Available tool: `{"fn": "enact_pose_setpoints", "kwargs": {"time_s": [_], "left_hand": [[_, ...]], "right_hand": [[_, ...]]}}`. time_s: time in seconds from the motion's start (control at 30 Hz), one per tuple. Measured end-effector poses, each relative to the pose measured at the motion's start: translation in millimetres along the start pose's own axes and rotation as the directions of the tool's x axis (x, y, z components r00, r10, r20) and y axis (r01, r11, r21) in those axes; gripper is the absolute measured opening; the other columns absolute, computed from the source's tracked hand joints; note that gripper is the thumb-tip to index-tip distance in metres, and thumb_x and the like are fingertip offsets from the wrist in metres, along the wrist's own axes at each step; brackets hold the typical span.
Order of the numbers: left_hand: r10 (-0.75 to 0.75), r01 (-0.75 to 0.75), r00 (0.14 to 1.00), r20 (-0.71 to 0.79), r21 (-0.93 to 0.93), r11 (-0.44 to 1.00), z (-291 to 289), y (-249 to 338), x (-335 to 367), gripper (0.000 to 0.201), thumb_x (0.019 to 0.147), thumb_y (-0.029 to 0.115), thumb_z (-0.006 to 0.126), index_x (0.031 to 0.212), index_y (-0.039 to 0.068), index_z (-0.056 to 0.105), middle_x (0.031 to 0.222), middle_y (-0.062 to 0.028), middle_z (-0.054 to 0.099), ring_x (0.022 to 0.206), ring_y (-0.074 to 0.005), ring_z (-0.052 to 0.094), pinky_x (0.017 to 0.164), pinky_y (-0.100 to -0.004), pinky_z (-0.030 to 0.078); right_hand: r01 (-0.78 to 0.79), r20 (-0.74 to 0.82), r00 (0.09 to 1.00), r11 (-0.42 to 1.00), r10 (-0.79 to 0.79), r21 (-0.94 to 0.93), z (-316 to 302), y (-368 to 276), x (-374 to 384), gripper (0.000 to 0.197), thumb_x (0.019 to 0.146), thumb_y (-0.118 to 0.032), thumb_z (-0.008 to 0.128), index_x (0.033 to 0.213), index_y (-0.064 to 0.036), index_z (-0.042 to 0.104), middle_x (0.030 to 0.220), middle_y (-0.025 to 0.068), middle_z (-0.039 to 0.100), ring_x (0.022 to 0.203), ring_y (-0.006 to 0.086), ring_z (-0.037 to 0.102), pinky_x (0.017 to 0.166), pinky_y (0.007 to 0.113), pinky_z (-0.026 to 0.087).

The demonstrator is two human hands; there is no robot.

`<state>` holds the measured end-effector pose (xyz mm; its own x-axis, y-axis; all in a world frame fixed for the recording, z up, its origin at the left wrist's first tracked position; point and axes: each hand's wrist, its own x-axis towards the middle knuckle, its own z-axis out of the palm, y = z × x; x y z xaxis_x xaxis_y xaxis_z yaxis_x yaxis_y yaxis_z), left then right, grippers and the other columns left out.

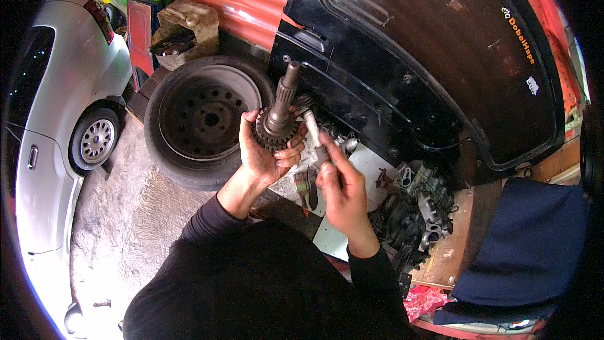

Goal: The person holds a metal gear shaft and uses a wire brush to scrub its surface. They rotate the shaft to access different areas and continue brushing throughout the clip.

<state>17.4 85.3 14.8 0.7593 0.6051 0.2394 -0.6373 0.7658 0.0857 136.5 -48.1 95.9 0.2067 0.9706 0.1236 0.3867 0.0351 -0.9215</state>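
My left hand (259, 157) is wrapped round the toothed part of a metal gear shaft (277, 113), which stands nearly upright with its splined end on top. My right hand (346, 195) grips the dark handle of a brush (313, 127), the index finger stretched along it. The brush has a pale neck, and its dark head is close beside the gear on the right. Whether the head touches the metal, I cannot tell. Part of the gear is hidden by my left fingers.
Behind my left hand lies a wheel with a tyre (211, 173). A black vehicle door panel (371, 88) leans at the back right. Engine parts (418, 208) sit right of my hands, near a dark blue cloth (522, 245). A silver car (50, 126) stands left.
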Motion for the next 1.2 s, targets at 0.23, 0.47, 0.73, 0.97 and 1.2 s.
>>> {"fn": "enact_pose_setpoints", "kwargs": {"time_s": [0.23,0.47,0.73,0.97,1.2], "left_hand": [[0.153,-0.119,0.966,-0.210,0.167,0.979,12.4,2.4,0.9,0.078,0.083,0.074,0.034,0.113,0.007,0.060,0.078,-0.0048,0.055,0.050,-0.0110,0.034,0.045,-0.0245,0.025],[0.447,-0.400,0.857,-0.257,0.214,0.891,17.3,-20.8,5.0,0.062,0.085,0.064,0.039,0.119,0.014,0.056,0.090,-0.0065,0.062,0.057,-0.0177,0.049,0.049,-0.0299,0.037],[0.509,-0.478,0.848,-0.148,0.202,0.855,-1.4,-25.0,6.1,0.059,0.086,0.058,0.044,0.117,0.012,0.061,0.105,-0.0068,0.067,0.092,-0.0231,0.064,0.075,-0.0342,0.052],[0.549,-0.459,0.708,-0.445,0.301,0.836,23.3,-29.7,11.9,0.059,0.084,0.062,0.042,0.115,0.015,0.059,0.085,-0.0039,0.064,0.051,-0.0170,0.051,0.041,-0.0264,0.035],[0.512,-0.421,0.801,-0.310,0.316,0.850,10.8,-24.9,5.5,0.063,0.084,0.063,0.040,0.114,0.012,0.060,0.090,-0.0052,0.064,0.062,-0.0187,0.052,0.053,-0.0301,0.038]], "right_hand": [[-0.022,-0.040,0.999,0.990,0.028,0.141,5.1,8.5,-9.1,0.046,0.101,-0.010,0.046,0.147,-0.0042,0.043,0.103,0.0030,0.060,0.070,0.0061,0.044,0.062,0.023,0.042],[-0.012,-0.038,0.999,0.980,0.019,0.197,10.3,21.4,-35.6,0.048,0.103,-0.018,0.045,0.150,-0.0074,0.040,0.078,-0.0040,0.049,0.065,0.0042,0.042,0.058,0.020,0.037],[-0.121,0.039,0.993,0.960,0.114,0.251,21.0,24.6,-40.5,0.049,0.103,-0.018,0.046,0.150,-0.0080,0.039,0.075,-0.0036,0.048,0.065,0.0045,0.042,0.057,0.021,0.036],[-0.096,-0.021,0.994,0.965,0.104,0.245,23.0,16.9,-24.6,0.048,0.102,-0.015,0.047,0.149,-0.0085,0.041,0.078,-0.0020,0.051,0.067,0.0061,0.045,0.062,0.022,0.041],[-0.036,-0.078,0.995,0.948,0.064,0.318,27.1,25.5,-19.6,0.048,0.102,-0.014,0.047,0.149,-0.0073,0.041,0.078,-0.0023,0.051,0.067,0.0070,0.045,0.062,0.023,0.041]]}}
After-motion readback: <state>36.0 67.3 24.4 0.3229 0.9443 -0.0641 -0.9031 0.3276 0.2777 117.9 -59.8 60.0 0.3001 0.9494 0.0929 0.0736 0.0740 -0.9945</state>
